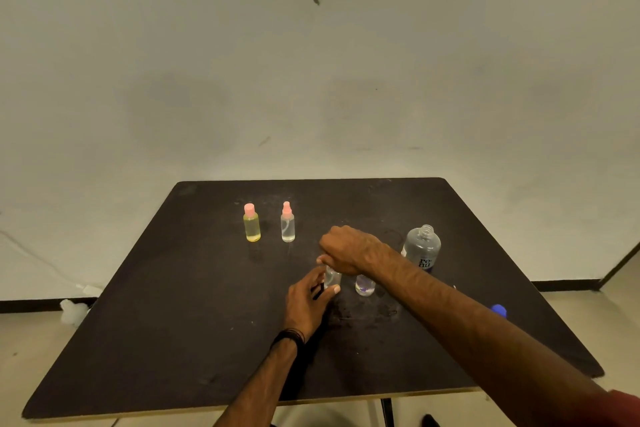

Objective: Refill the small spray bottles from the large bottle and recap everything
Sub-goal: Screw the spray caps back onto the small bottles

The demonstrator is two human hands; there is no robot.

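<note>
A small clear spray bottle (333, 278) stands near the table's middle. My left hand (308, 302) grips its body from the left. My right hand (348, 248) is curled over its top, hiding the cap. Just to the right stands another small clear bottle (364, 285), its top hidden behind my right forearm. The large clear bottle (421, 248) with a dark label stands uncapped further right. Its blue cap (499, 310) lies near the right table edge. At the back stand a yellow-filled bottle (252, 222) and a clear spray bottle (287, 222), both with pink tops.
All of it sits on a dark square table (173, 305) against a pale wall. Wet spots mark the surface in front of the two near bottles. White crumpled objects (72, 311) lie on the floor to the left.
</note>
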